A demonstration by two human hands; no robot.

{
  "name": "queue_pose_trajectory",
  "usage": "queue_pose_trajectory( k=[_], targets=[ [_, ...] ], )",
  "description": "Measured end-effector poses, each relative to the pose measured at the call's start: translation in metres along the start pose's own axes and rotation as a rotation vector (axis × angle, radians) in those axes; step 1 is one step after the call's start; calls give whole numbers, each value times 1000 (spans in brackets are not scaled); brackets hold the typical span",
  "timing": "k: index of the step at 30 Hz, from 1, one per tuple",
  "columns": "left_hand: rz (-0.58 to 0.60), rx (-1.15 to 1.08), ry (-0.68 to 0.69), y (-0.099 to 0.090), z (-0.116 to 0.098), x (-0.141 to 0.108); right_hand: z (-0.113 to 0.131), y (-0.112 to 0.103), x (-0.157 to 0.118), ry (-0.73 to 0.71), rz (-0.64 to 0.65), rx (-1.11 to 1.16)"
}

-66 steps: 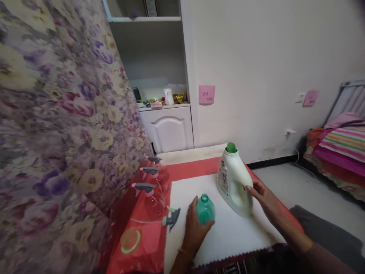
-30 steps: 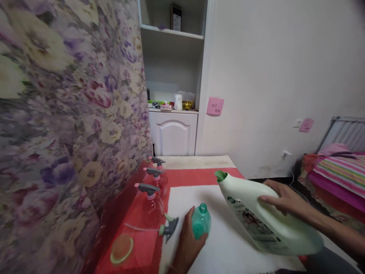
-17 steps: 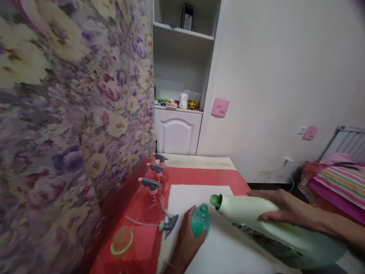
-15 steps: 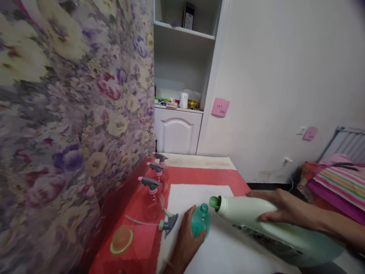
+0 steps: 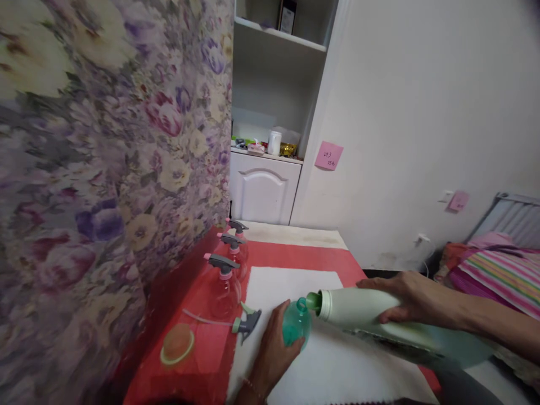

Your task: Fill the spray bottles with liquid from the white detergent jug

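Green btl (image 5: pixel 295 323) is near-ctr, roughly upright, neck up; on or just above white cloth (image 5: pixel 333 368), can't tell. L hand (image 5: pixel 276 346) has it, fingers partway open round its left, thumb on near side. R hand (image 5: pixel 411 301), fingers curved over, grips pale jug (image 5: pixel 354 306) to the right: tipped abt level, long axis L–R, neck left. Green spout (image 5: pixel 313 301) is at btl mouth, touching or just apart unclear. L hand's nearer the mouth.

The red-covered table (image 5: pixel 291 255) bears a white sheet (image 5: pixel 337 360), three spray bottles (image 5: pixel 225 297) and a trigger sprayer (image 5: pixel 250 322).
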State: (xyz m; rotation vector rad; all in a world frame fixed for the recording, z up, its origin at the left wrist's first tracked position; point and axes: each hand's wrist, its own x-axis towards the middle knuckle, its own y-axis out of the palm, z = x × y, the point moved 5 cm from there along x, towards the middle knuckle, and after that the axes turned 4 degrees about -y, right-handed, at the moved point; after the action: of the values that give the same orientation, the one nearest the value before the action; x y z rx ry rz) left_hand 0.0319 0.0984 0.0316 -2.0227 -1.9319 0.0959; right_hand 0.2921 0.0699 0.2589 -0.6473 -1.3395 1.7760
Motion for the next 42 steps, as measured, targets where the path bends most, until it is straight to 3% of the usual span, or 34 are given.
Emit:
queue_pose_trajectory(
  k=[3,20,35,42],
  targets=[
    [-2,-12,15,0,-2,-1,3,5,2,-45,170,-81],
    [-15,-68,14,-3,-4,-3,2,-4,12,-81,83,-37],
    [-17,-40,21,-1,-3,-1,5,-10,15,-54,82,-32],
    [-5,-40,25,-1,-4,-1,4,-7,15,-68,122,-150]
  ],
)
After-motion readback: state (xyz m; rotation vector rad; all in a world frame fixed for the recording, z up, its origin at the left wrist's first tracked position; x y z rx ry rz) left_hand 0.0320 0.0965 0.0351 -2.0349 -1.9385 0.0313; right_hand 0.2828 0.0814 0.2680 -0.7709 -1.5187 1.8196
